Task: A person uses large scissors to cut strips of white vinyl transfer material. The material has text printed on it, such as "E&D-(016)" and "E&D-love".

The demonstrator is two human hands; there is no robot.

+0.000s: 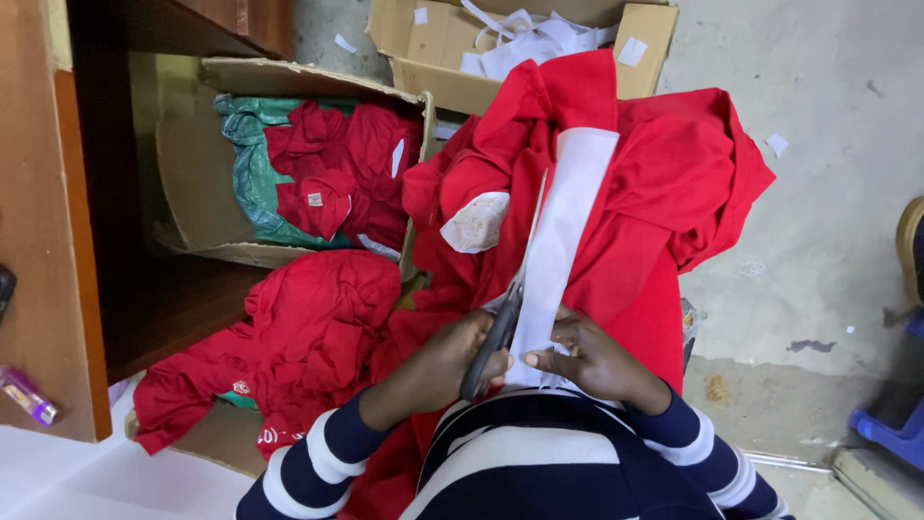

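Two hands work one long white strip [563,226] lying on red cloth [664,193] in the lap: the left hand [452,358] grips dark-handled scissors [500,323], the right hand [592,356] pinches the strip's near end. Beyond the strip an open cardboard box [452,58] holds white scraps (labels unreadable); another box [192,164] holds red garments.

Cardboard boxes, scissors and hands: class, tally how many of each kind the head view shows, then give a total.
Cardboard boxes: 2, one with red garments, one with white scraps
Scissors: 1
Hands: 2, left hand, right hand
Total: 5
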